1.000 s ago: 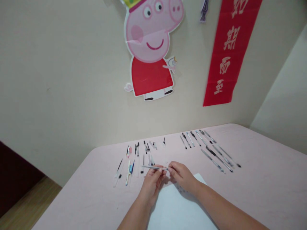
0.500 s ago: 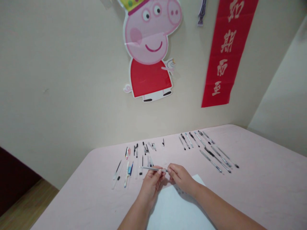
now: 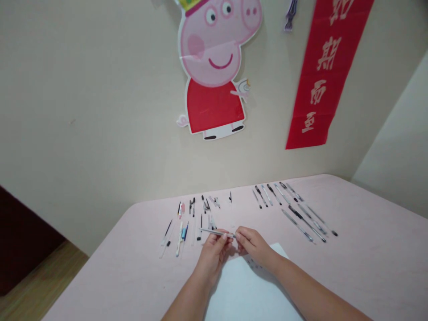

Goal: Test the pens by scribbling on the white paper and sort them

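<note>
A slim grey pen (image 3: 214, 231) is held between the two hands, raised over the near part of the pink-covered counter (image 3: 110, 276) and lying nearly level. The left hand (image 3: 212, 249) has its grip pinching the pen between thumb and fingers, with the thin end sticking out to the left. The right hand (image 3: 254, 245) has its grip closed around the pen's other end, the fingertips just beside those of the left hand. Beneath the forearms lies a white sheet (image 3: 247, 298), with a few small dark marks (image 3: 256, 264) near its top edge, close under the right hand.

Beyond the left hand, pen parts are spread out in small groups, among them a thin dark refill (image 3: 168, 227), a bright blue piece (image 3: 183, 234) and a pink piece (image 3: 183, 208). Well apart from these, on the right side of the counter, whole-looking pens (image 3: 274, 194) lie slanted in two rows, one in the nearer row having a black section (image 3: 295, 211). On the wall (image 3: 83, 147) behind hang a pig cutout (image 3: 214, 107) and a red banner (image 3: 327, 76)
</note>
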### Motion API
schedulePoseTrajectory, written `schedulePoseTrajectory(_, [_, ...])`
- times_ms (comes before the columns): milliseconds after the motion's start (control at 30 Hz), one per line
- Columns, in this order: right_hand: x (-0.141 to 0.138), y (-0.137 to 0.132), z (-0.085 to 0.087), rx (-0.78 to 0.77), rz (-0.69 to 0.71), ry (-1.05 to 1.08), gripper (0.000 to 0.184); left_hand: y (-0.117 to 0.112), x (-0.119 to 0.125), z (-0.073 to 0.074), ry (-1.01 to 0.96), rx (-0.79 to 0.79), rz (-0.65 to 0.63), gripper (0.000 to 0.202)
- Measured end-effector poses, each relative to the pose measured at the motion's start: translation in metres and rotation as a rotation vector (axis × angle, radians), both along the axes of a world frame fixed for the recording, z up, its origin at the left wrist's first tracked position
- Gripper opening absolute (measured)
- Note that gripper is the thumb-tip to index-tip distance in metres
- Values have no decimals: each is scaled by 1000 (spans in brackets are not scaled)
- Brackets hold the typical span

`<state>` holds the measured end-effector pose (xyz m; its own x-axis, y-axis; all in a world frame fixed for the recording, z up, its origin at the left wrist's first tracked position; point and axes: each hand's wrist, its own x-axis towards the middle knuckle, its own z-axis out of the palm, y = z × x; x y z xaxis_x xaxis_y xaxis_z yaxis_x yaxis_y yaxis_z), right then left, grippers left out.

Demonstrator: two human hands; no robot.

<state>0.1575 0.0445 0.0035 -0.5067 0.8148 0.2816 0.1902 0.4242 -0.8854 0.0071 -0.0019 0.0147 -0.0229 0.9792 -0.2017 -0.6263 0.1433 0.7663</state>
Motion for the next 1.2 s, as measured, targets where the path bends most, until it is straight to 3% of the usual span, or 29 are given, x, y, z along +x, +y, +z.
schedulePoseTrajectory(300, [-2, -1, -2, -101, 22, 43, 46, -2, 1, 1, 39, 35, -9, 32])
schedulePoseTrajectory(533, [3, 0, 0, 124, -91, 1, 25, -4, 2, -2, 266, 98, -49, 30])
schedulePoseTrajectory(667, [6, 1, 4, 312, -55, -62, 51, -5, 5, -4, 476, 188, -92, 36])
schedulePoseTrajectory(800, [6, 1, 5, 376, -10, -105, 68, -5, 7, -8, 610, 297, -165, 39])
schedulePoseTrajectory(967, [6, 2, 4, 360, -7, -107, 70, -4, 5, -16, 728, 348, -242, 39])
schedulePoseTrajectory(1200, [4, 2, 4, 352, -75, -96, 53, -6, 4, -13, 798, 365, -276, 37])
